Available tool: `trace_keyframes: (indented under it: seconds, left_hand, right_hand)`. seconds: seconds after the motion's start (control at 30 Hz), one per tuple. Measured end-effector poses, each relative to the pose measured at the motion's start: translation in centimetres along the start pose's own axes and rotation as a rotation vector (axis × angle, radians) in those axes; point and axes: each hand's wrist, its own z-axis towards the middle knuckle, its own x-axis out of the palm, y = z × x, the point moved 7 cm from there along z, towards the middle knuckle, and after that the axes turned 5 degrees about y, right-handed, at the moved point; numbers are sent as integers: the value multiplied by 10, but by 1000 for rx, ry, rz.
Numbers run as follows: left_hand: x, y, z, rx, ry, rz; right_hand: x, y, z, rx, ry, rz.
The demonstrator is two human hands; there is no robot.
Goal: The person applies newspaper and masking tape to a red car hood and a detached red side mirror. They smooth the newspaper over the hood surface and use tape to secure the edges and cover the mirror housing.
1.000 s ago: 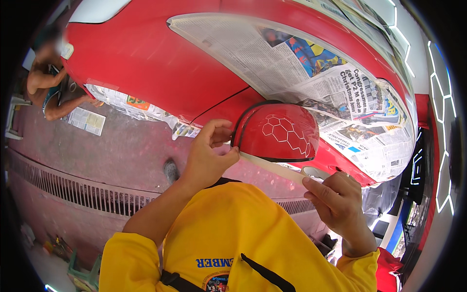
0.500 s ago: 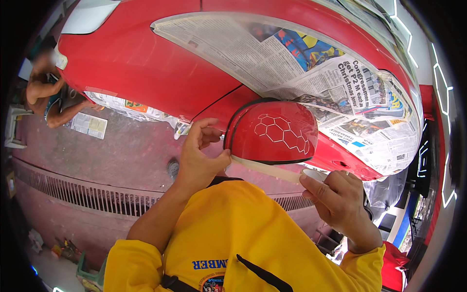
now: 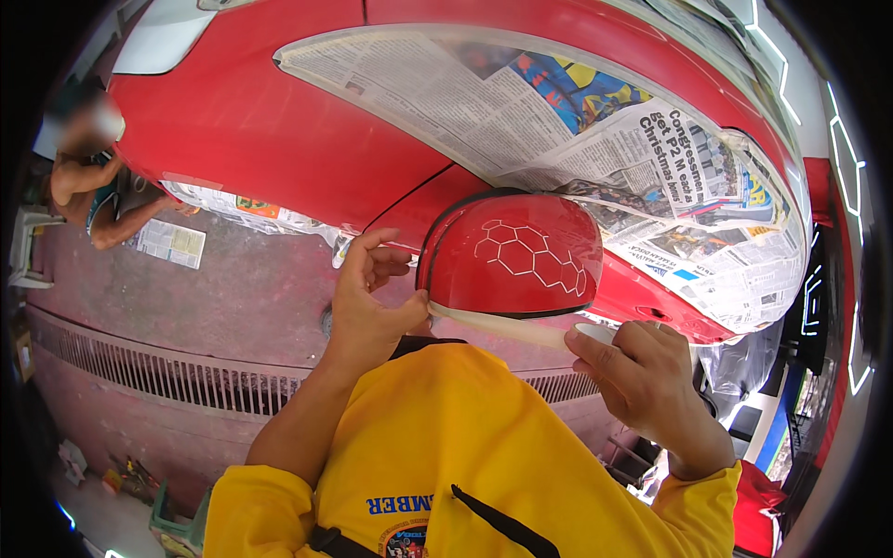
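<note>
A red side mirror [image 3: 521, 256] of a car sticks out in front of me, with reflected lights on its glossy shell and a black band along its edges. My left hand [image 3: 367, 307] is at its left lower corner, fingers curled, the thumb tip pressing the free end of a pale masking tape strip [image 3: 502, 325]. The strip runs taut along the mirror's near edge; whether it touches all the way I cannot tell. On the right, my right hand [image 3: 642, 372] grips the tape roll [image 3: 595, 332] it unwinds from, thumb on the strip.
Newspaper [image 3: 446, 102] taped over the car's windows spreads behind the mirror. The red car body [image 3: 233, 112] extends left, where another person [image 3: 98, 177] crouches beside it. A newspaper sheet [image 3: 170, 244] lies on the floor there. A floor grate [image 3: 186, 377] crosses behind my left forearm.
The mirror and both hands sit slightly farther left in the picture. The strip stays stretched between my hands, held in the same way.
</note>
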Motion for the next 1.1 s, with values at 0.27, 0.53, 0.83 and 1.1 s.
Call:
trace_keyframes:
  seconds: [0.27, 0.53, 0.83, 1.1]
  left_hand:
    - [-1, -5, -1, 27, -12, 19]
    - [1, -15, -4, 25, -20, 72]
    - [2, -24, -11, 60, -91, 141]
    - [55, -78, -82, 755, -126, 956]
  right_hand:
    - [10, -7, -3, 26, -3, 40]
    - [16, -12, -9, 13, -46, 42]
    - [18, -19, -7, 0, -60, 29]
    - [23, -24, -12, -21, -28, 33]
